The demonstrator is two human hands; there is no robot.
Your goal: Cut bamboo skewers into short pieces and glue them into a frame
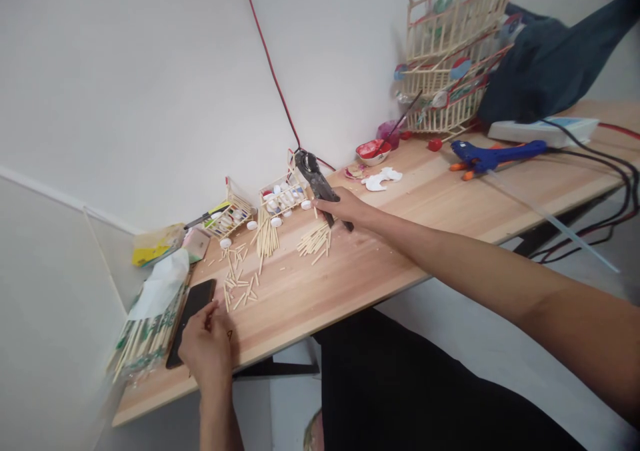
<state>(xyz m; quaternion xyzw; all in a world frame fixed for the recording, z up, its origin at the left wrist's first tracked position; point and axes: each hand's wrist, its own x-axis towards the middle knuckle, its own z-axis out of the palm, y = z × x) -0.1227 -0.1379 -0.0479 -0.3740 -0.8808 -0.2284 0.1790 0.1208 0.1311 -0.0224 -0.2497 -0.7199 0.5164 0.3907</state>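
While my right hand [345,208] grips the black tool [316,179], I'd hold it steady
Left hand [209,341] is curled by the phone [197,294]; I can't tell if it's holding anything

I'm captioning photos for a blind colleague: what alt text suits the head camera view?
A person's right hand grips a black plier-like tool above a wooden table; the curled left hand is near a black phone and short sticks. Small wheeled carts stand by the wall; a blue glue gun lies at right.
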